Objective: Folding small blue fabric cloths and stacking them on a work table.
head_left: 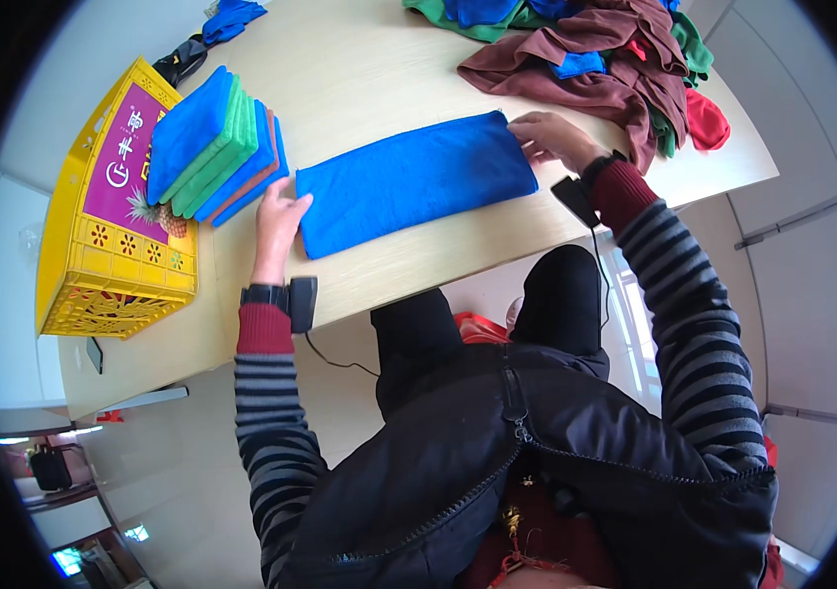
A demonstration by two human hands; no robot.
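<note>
A blue cloth towel point(418, 182), folded into a long flat strip, lies on the table before me. At its left end is my left hand point(279, 224), open, with the thumb apart from the fingers and pointing toward the cloth. My right hand point(558, 142) rests at the strip's right end, its fingers loosely bent and apart at the edge. Just beyond my left hand, a stack of folded cloths point(217, 147) in blue, green and brown leans by the crate. Neither hand lifts anything.
A yellow plastic crate point(124, 273) with a purple panel stands at the table's left. Crumpled brown, green, blue and red cloths point(595, 74) are heaped at the far right. A dark object point(181, 61) and a blue cloth point(232, 20) lie far left. The table's front edge point(359, 306) runs close by.
</note>
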